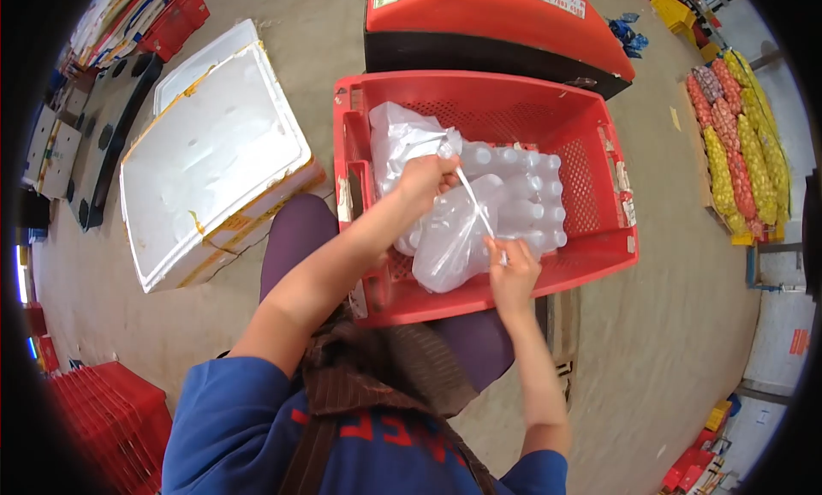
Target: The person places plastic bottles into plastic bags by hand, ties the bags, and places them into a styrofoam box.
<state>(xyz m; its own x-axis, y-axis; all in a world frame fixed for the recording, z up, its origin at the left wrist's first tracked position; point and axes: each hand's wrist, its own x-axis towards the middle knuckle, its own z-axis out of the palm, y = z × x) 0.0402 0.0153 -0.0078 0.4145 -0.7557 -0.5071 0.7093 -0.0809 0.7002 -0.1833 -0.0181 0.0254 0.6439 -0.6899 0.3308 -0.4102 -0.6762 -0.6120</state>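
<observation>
A clear plastic bag (454, 247) lies in the red crate (488, 300), its neck pulled into a thin white strand between my hands. My left hand (425, 181) is closed on the strand's upper end, and my right hand (512, 268) grips the lower end, near the crate's front side. Several translucent bottles (531, 191) stand in rows beside and partly beneath the bag. Another whitish plastic bag (401, 131) rests in the crate's back left corner, above my left hand.
A red and black machine (497, 28) stands just behind the crate. To the left is a white foam box (218, 144), with a dark cart (111, 135) farther left. Red crates (111, 418) sit at lower left. Net sacks (736, 135) lie on a pallet at right.
</observation>
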